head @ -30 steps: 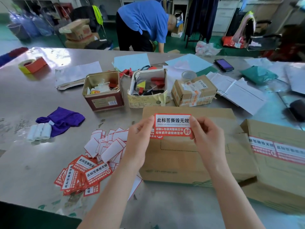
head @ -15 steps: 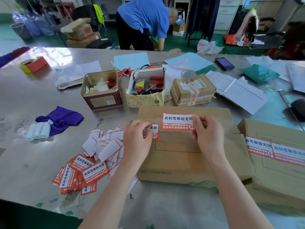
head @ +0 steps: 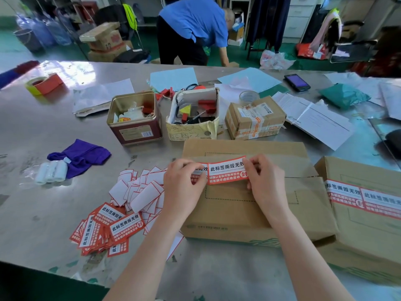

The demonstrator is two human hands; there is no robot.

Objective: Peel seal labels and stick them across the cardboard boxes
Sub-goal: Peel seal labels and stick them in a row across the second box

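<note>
Half a second ago the label (head: 225, 170) was up nearer the far edge of the box (head: 249, 209), with a gap between it and the one by my left hand; now I have brought it down and toward me so it sits over the seam between the flaps, its left end meeting the other label (head: 198, 173) that my left hand (head: 184, 190) partly covers. My left hand has curled fingers pinching that label's edge, and my right hand (head: 265, 184) pinches the right end of the newer label between thumb and fingertips. The label's long side runs left to right between my hands, tilted slightly up toward the right, printed face up with the text upright to me. I cannot tell how much of it is already stuck down. Left of my left hand lies a heap of peeled backing papers (head: 138, 190), and nearer me a stack of unused labels (head: 108, 229). To the right of my right hand a second box (head: 368, 231) already carries labels across its top. Beyond my hands stand a red tin (head: 134, 120), an open white carton of odds and ends (head: 193, 118) and a taped parcel (head: 255, 118).
</note>
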